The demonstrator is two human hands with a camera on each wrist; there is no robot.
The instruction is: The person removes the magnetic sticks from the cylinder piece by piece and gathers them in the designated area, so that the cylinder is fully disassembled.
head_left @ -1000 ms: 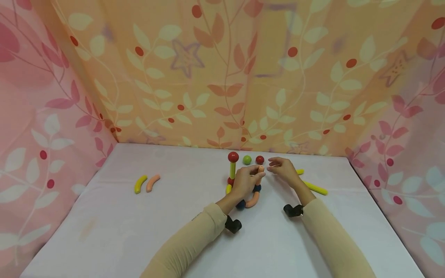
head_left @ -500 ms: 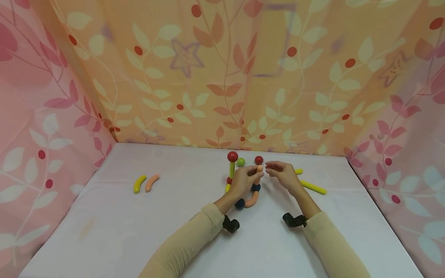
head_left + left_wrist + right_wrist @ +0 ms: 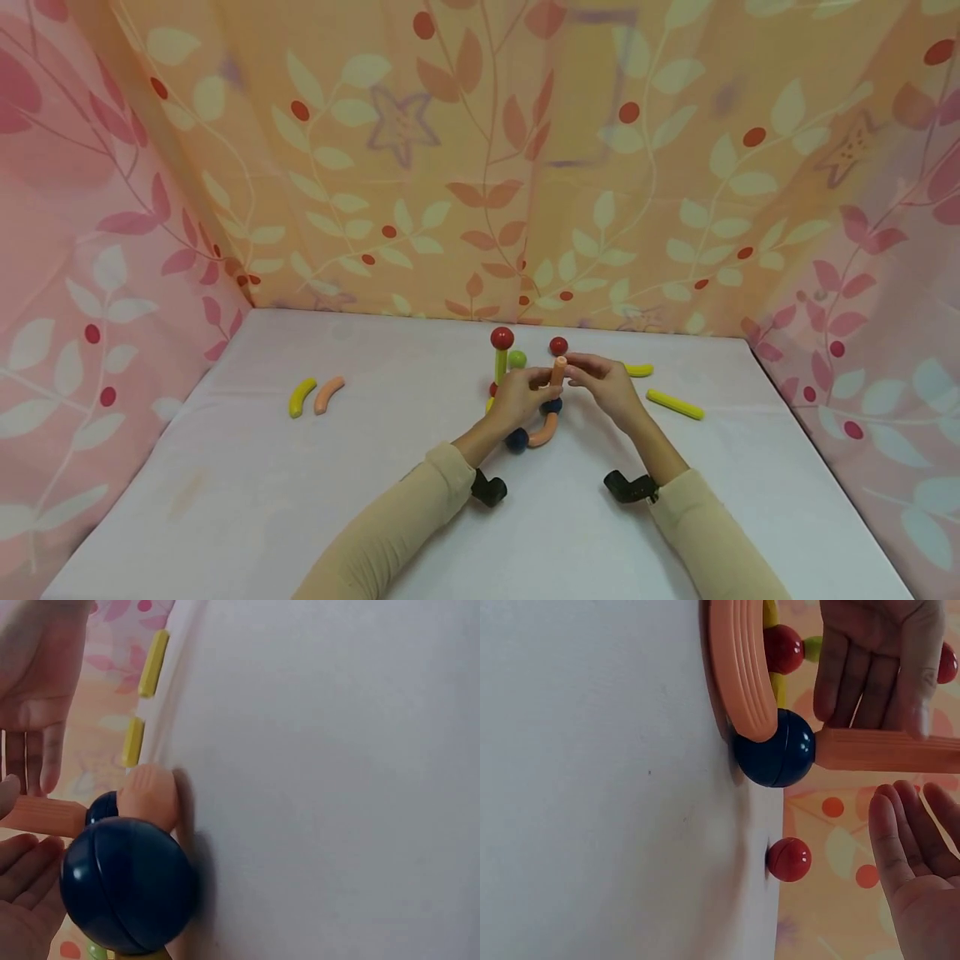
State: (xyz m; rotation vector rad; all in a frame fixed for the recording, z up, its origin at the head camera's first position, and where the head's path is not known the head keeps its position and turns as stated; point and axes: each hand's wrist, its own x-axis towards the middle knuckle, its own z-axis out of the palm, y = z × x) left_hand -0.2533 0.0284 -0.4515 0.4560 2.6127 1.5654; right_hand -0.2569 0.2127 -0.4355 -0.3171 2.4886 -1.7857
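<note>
My left hand (image 3: 517, 402) pinches an upright orange ribbed stick (image 3: 558, 375), its thumb across the stick in the right wrist view. The stick's lower end meets a dark blue ball (image 3: 774, 748). A curved orange stick (image 3: 545, 431) runs from that ball to a larger-looking dark blue ball (image 3: 127, 885) in the left wrist view. On the other side of this toy build, partly behind my left hand, a yellow-green rod (image 3: 501, 367) rises to a red ball (image 3: 502, 337). My right hand (image 3: 609, 390) has its fingers extended, fingertips right at the stick's top.
Behind the build lie a loose green ball (image 3: 517, 359) and a red ball (image 3: 558, 345). Two yellow sticks, one straight (image 3: 675, 404), lie at the right. A curved yellow stick (image 3: 302, 397) and a curved orange piece (image 3: 329, 395) are at the left. Patterned curtains border the table.
My right hand has moved left to the top of the upright stick. My left hand has slid slightly lower along it. The green ball has rolled left and toward me.
</note>
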